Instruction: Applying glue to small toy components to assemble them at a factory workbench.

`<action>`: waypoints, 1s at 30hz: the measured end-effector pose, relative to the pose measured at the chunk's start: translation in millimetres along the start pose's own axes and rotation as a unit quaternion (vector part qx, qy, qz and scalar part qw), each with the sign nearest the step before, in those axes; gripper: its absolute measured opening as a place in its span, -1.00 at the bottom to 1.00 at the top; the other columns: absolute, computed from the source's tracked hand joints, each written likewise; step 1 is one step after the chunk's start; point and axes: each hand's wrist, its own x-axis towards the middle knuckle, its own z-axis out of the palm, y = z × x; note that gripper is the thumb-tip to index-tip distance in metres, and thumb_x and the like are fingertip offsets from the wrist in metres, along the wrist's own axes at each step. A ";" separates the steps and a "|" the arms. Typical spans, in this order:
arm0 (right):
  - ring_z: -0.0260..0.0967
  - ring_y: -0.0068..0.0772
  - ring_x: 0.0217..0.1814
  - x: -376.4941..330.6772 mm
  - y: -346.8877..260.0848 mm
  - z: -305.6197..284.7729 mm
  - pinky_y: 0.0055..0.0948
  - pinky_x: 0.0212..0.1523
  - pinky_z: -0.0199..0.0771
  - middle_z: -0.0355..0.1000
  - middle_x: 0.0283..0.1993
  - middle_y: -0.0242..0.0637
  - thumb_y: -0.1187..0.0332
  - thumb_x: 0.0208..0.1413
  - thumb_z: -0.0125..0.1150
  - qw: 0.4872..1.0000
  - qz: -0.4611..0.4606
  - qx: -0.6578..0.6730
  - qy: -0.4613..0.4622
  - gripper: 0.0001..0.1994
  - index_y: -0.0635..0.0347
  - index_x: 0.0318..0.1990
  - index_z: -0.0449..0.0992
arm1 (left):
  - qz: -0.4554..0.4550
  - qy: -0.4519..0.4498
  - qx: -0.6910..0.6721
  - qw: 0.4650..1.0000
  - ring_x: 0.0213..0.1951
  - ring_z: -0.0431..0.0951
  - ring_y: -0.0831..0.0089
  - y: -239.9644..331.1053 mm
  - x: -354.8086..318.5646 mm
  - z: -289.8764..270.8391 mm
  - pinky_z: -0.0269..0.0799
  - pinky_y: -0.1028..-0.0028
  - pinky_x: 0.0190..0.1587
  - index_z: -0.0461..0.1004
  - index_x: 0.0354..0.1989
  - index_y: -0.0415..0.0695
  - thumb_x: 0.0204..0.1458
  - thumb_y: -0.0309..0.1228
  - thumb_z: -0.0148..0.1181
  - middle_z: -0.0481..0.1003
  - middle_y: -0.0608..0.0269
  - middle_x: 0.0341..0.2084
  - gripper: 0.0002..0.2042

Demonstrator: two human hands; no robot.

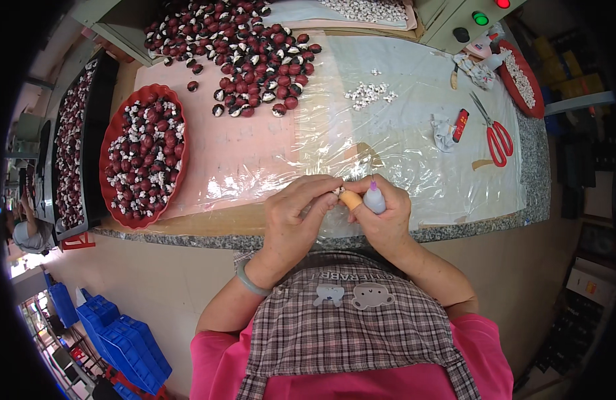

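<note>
Close to the table's near edge, my two hands meet fingertip to fingertip. My left hand, with a pale bangle on its wrist, is closed in a pinch on a small white piece, mostly covered by the fingers. My right hand grips a small translucent squeeze bottle with a purple needle tip pointing away from me. A tan finger cot covers the right thumb or finger touching the piece. Beyond lie a scatter of small white pieces and a heap of dark red, black and white balls.
At left, a red scalloped tray holds balls with white pieces; beside it stands a black tray. At right lie red-handled scissors, a red tool, crumpled tissue and a red dish. Plastic sheeting covers the table.
</note>
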 end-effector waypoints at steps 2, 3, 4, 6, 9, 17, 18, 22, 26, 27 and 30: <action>0.41 -0.66 -0.51 4.4 -2.8 -5.9 -0.65 -0.52 0.41 0.51 -0.42 -0.33 0.52 0.07 0.26 0.999 0.013 0.009 -0.030 -0.88 0.29 -0.22 0.53 | -0.023 -0.016 -0.032 0.999 -0.21 0.60 0.38 1.5 3.8 -3.6 0.53 0.48 -0.18 0.54 -0.12 -0.26 0.00 -0.61 0.21 0.56 0.07 -0.23 -0.76; 0.40 -0.67 -0.50 8.6 -9.2 -7.9 -0.65 -0.51 0.41 0.50 -0.41 -0.35 0.53 0.08 0.25 0.998 0.022 0.043 -0.044 -0.84 0.28 -0.16 0.52 | -0.047 -0.034 -0.070 0.996 -0.21 0.59 0.39 2.9 6.2 -4.4 0.54 0.48 -0.17 0.52 -0.07 -0.25 0.02 -0.60 0.19 0.54 0.08 -0.21 -0.74; 0.39 -0.68 -0.48 12.2 -13.3 -9.6 -0.66 -0.49 0.41 0.49 -0.40 -0.36 0.53 0.08 0.24 0.995 0.030 0.076 -0.058 -0.79 0.27 -0.10 0.52 | -0.088 -0.034 -0.148 0.985 -0.19 0.56 0.41 5.2 7.7 -5.1 0.55 0.49 -0.17 0.42 0.02 -0.27 0.09 -0.63 0.10 0.48 0.13 -0.18 -0.70; 0.35 -0.70 -0.49 14.7 -14.2 -16.7 -0.66 -0.47 0.42 0.46 -0.39 -0.39 0.54 0.10 0.23 0.993 0.027 0.088 -0.071 -0.71 0.24 0.00 0.47 | -0.108 -0.038 -0.207 0.972 -0.14 0.53 0.42 5.9 21.2 -18.2 0.56 0.47 -0.13 0.37 0.01 -0.30 0.12 -0.67 -0.03 0.43 0.16 -0.16 -0.73; 0.35 -0.65 -0.47 15.7 -14.1 -25.2 -0.66 -0.48 0.37 0.44 -0.39 -0.37 0.55 0.13 0.18 0.993 0.012 0.073 -0.087 -0.72 0.28 0.02 0.44 | -0.078 0.023 -0.152 0.985 -0.31 0.45 0.57 -2.4 44.4 -41.4 0.45 0.59 -0.31 0.38 -0.10 -0.29 0.03 -0.66 0.02 0.42 0.26 -0.22 -0.76; 0.38 -0.67 -0.50 12.8 -11.4 -29.4 -0.66 -0.48 0.41 0.49 -0.38 -0.33 0.51 0.08 0.24 0.996 0.025 0.051 -0.075 -0.79 0.26 -0.10 0.51 | 0.239 0.093 0.407 0.877 -0.31 0.45 0.23 -17.5 96.1 -55.9 0.41 0.35 -0.31 0.46 -0.24 -0.20 -0.11 -0.60 0.20 0.45 0.11 -0.32 -0.79; 0.38 -0.67 -0.50 12.9 -11.1 -29.9 -0.66 -0.48 0.41 0.49 -0.38 -0.33 0.51 0.08 0.24 0.996 0.024 0.051 -0.075 -0.79 0.26 -0.10 0.51 | 0.230 0.083 0.424 0.872 -0.31 0.45 0.17 -17.8 97.0 -53.2 0.41 0.31 -0.30 0.46 -0.25 -0.19 -0.13 -0.60 0.20 0.44 0.08 -0.32 -0.79; 0.35 -0.67 -0.50 13.8 -11.4 -34.7 -0.64 -0.49 0.38 0.47 -0.39 -0.34 0.50 0.08 0.24 0.996 0.030 0.038 -0.079 -0.76 0.25 -0.07 0.47 | 0.148 0.066 0.398 0.903 -0.29 0.47 0.27 -11.3 93.2 -45.7 0.42 0.37 -0.26 0.49 -0.22 -0.18 -0.09 -0.60 0.18 0.45 0.13 -0.31 -0.78; 0.30 -0.63 -0.28 16.7 -14.2 -43.4 -0.62 -0.29 0.36 0.38 -0.18 -0.32 0.48 0.07 0.21 0.987 0.084 0.102 -0.088 -0.62 0.17 0.00 0.20 | -0.103 -0.006 -0.033 0.994 -0.32 0.44 0.63 -3.1 77.1 -52.9 0.39 0.61 -0.31 0.54 -0.07 -0.20 0.07 -0.55 0.17 0.46 0.36 -0.29 -0.77; 0.30 -0.63 -0.28 17.8 -13.9 -46.5 -0.62 -0.29 0.36 0.38 -0.18 -0.32 0.48 0.07 0.21 0.987 0.086 0.103 -0.088 -0.62 0.17 0.00 0.20 | -0.104 -0.006 -0.033 0.994 -0.32 0.44 0.63 1.4 70.1 -52.9 0.39 0.61 -0.31 0.54 -0.07 -0.20 0.07 -0.55 0.17 0.46 0.36 -0.29 -0.77; 0.27 -0.63 -0.21 19.5 -15.6 -54.2 -0.62 -0.24 0.34 0.30 -0.10 -0.31 0.47 0.10 0.14 0.981 0.063 0.152 -0.107 -0.68 0.21 -0.01 0.22 | -0.249 -0.017 -0.410 0.877 -0.30 0.50 0.60 10.8 51.4 -46.2 0.41 0.71 -0.29 0.47 -0.01 -0.34 0.12 -0.60 0.11 0.51 0.23 -0.29 -0.74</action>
